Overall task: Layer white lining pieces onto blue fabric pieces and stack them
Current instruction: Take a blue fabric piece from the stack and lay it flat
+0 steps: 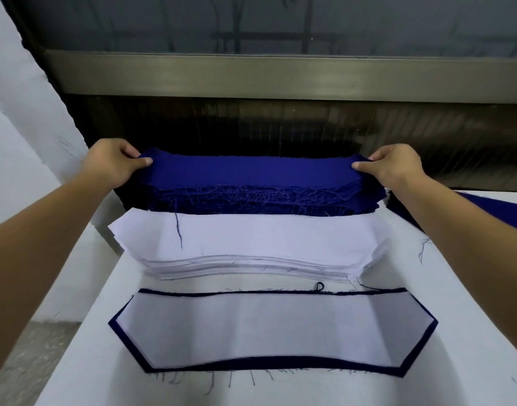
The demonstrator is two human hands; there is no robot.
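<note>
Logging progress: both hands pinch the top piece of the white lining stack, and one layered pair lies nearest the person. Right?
Not quite. The head view shows the left hand and right hand pinching the top piece of the blue stack, behind the white lining stack. The layered pair is as stated.

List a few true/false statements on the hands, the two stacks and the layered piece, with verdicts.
1. The left hand and the right hand each pinch one end of the top blue piece. True.
2. The white lining stack lies farther from the person than the blue stack. False: it lies nearer, between the blue stack and the layered piece.
3. The layered piece, white on blue, lies flat nearest the person, untouched by either hand. True.
4. The white on the layered piece hides its blue fully. False: a blue border shows along its edges.
</note>
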